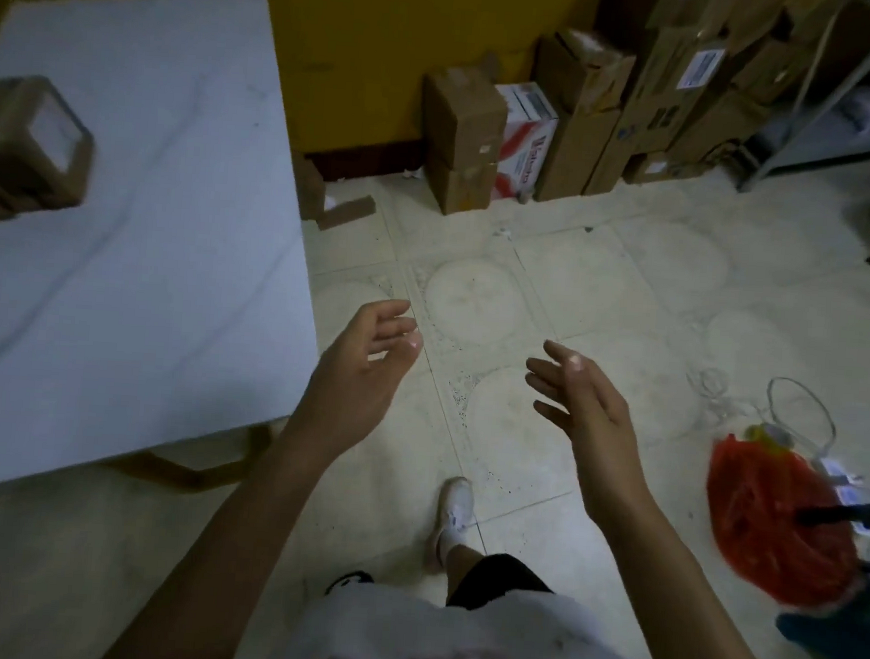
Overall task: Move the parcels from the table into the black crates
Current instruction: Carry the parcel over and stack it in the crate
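A brown cardboard parcel (31, 144) with a white label stands near the left edge of the white table (163, 207). Both my hands hang in the air over the tiled floor, to the right of the table's corner. My left hand (363, 363) is empty, palm turned inward, fingers relaxed and slightly bent. My right hand (580, 398) is empty too, fingers loosely extended toward the left hand. Neither touches anything. No black crate shows in the head view.
Stacked cardboard boxes (582, 113) line the yellow wall at the back. A red mesh bag (780, 518) and a clear plastic container (797, 414) lie on the floor at right. My white shoe (453, 510) is below the hands. A metal shelf frame (825, 99) stands far right.
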`<state>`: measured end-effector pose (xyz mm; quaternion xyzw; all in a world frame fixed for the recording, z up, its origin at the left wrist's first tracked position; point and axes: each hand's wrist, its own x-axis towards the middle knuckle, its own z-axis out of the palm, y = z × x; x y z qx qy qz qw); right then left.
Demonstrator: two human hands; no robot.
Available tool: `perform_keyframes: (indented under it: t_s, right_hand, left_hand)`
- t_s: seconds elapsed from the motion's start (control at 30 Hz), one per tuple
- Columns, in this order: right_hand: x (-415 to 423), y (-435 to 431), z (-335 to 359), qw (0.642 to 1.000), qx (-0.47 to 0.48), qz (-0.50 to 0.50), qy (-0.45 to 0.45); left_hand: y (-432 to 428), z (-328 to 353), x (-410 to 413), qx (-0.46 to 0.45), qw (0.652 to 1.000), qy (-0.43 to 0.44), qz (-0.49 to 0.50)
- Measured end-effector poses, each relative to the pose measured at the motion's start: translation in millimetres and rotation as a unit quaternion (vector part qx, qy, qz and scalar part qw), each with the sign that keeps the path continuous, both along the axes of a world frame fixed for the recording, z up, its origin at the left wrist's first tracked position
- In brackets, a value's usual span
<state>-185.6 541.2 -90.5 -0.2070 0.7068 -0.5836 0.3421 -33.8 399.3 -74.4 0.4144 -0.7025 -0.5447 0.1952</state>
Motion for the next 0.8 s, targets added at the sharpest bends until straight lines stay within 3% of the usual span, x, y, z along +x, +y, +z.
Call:
perform_keyframes:
  t_s: [0.1, 0.2, 0.4, 0.57, 0.8]
  right_hand:
    - [-61.3, -55.7, 12.4, 0.992, -0.043, 0.058, -0.102]
    - [-107.5, -107.0, 16.6, 0.983, -0.023, 0.118, -0.137]
    - [-152.6, -216.3, 10.4, 0.961, 0.026, 0.237, -0.137]
    - [-159.8, -335.0, 5.1, 0.935, 0.024, 0.339, -0.101]
    - [-127.8, -516.6, 0.5, 0.887, 0.053, 0.454, -0.067]
  left_hand:
    - [-49.7, 14.3, -47.8, 0.060, 0.996, 0.050, 0.032]
    - [-88.8, 21.8, -71.2, 0.107, 0.982, 0.112, 0.105]
    - [-169.4, 3.7, -84.3, 0.158, 0.927, 0.155, 0.302]
    - [-256.9, -16.0, -94.7, 0.151, 0.901, 0.183, 0.362]
    - [-392.5, -16.3, -74.3, 0.166, 0.840, 0.223, 0.465]
